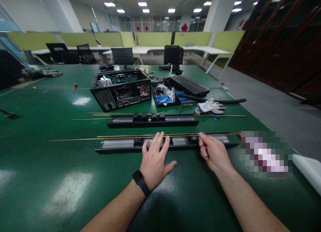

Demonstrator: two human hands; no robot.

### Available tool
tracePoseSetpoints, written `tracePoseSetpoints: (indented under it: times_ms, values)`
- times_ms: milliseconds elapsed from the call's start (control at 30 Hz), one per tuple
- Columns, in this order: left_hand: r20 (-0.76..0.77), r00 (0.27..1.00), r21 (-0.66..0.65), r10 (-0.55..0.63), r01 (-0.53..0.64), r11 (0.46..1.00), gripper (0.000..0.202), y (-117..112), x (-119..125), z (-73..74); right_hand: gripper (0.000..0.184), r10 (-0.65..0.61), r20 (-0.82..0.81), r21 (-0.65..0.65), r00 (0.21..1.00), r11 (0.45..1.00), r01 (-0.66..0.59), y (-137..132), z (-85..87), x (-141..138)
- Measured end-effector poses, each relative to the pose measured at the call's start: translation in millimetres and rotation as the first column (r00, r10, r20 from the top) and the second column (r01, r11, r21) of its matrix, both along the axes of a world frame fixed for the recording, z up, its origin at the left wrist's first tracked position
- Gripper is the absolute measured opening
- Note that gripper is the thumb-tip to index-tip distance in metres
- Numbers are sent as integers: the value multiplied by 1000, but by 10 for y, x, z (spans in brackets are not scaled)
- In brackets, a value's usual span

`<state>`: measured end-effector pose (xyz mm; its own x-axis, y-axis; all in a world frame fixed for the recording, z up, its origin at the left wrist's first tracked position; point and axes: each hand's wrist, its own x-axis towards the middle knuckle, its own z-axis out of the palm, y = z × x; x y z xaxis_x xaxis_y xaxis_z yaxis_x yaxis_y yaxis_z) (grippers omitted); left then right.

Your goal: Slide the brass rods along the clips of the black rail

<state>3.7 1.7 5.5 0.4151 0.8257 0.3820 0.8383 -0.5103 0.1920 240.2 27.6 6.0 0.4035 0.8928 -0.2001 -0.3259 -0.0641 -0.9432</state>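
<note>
My left hand (154, 160), a dark watch on its wrist, rests with spread fingers over the middle of the nearer long black channel (120, 151). Its fingertips touch or lie just above thin brass-coloured rods (72, 139), which run lengthwise along the channel and stick out past its left end. Near the right part of the channel, my right hand (215, 152) is closed in a pinch at the rods; exactly how many it grips I cannot tell. Small black blocks (137, 140) sit inside the channel, some partly covered by my hands.
Behind lies a second black channel (152, 125) with several black blocks and more rods. Farther back are an open black computer case (100, 97), a tray (154, 103) of gloves and grey gloves (210, 106). A pixelated item (265, 153) lies right of my right hand.
</note>
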Motion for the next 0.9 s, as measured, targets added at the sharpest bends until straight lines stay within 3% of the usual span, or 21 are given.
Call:
tracePoseSetpoints:
  times_ms: [200, 600, 900]
  values:
    - [14, 1000, 6, 7, -8, 1000, 80, 1, 5, -14, 40, 41, 61, -8, 997, 999, -41, -9, 21, -16]
    - [-3, 1000, -3, -2, 2, 1000, 76, 6, -4, 7, 39, -20, -42, -14, 999, 1000, 19, 0, 48, -22]
    - [10, 1000, -8, -1, 1, 1000, 77, -2, 0, 16, 38, 28, 31, 6, 999, 1000, -29, -9, -15, 2]
